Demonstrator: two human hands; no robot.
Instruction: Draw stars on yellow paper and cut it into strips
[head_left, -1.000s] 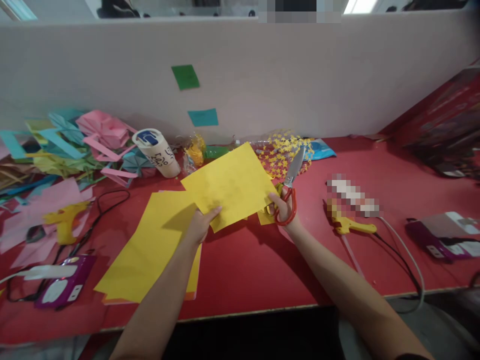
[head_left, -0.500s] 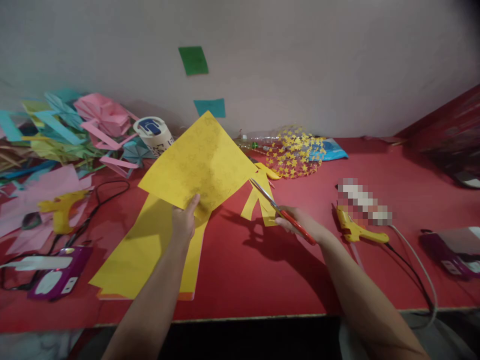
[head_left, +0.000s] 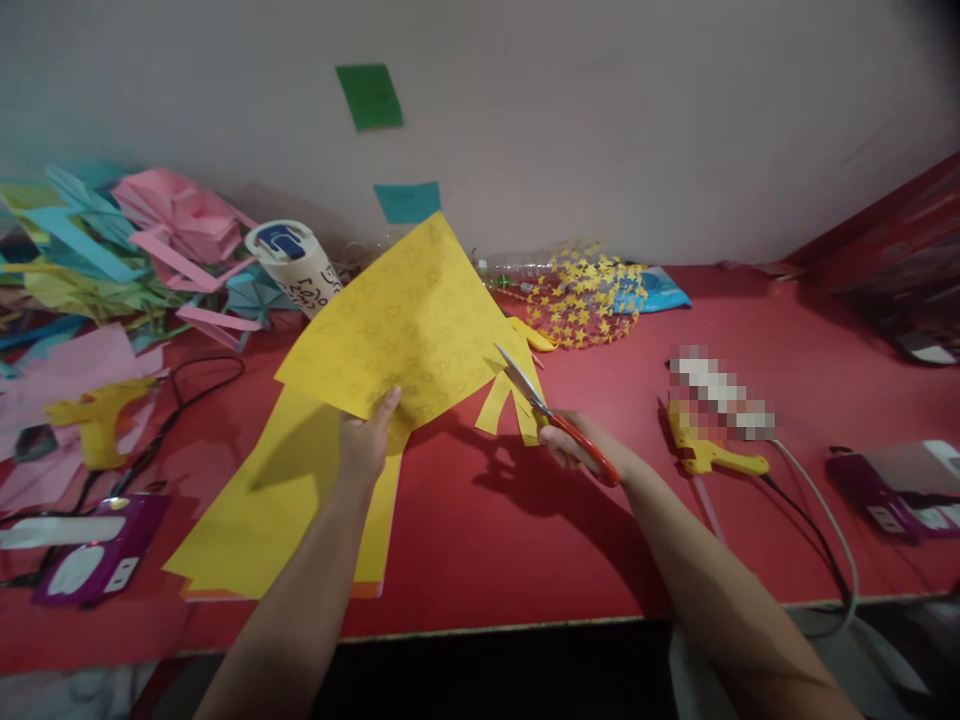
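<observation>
A yellow sheet of paper [head_left: 405,310] with faint drawn shapes is pinched at its lower edge by my left hand [head_left: 366,435], thumb on top. My right hand [head_left: 574,445] is closed around the red handles of a pair of scissors [head_left: 532,392]. The blades reach the sheet's right corner; whether they have cut into it I cannot tell. Below the raised sheet, a stack of yellow paper [head_left: 247,520] lies on the red table [head_left: 480,560]. Cut yellow strips [head_left: 517,400] lie beneath the scissors.
Folded paper pieces in pink, blue and green [head_left: 176,215] pile up at left, beside a white tumbler [head_left: 296,262]. Yellow glue guns lie at left [head_left: 99,420] and right [head_left: 697,450], with cords and purple power strips [head_left: 105,550]. Star-printed clear wrap [head_left: 585,295] sits at the back.
The scissors have moved slightly at the sheet's right corner, and their handles sit differently in my right hand. The raised sheet has tilted a little. The whole view has shifted slightly.
</observation>
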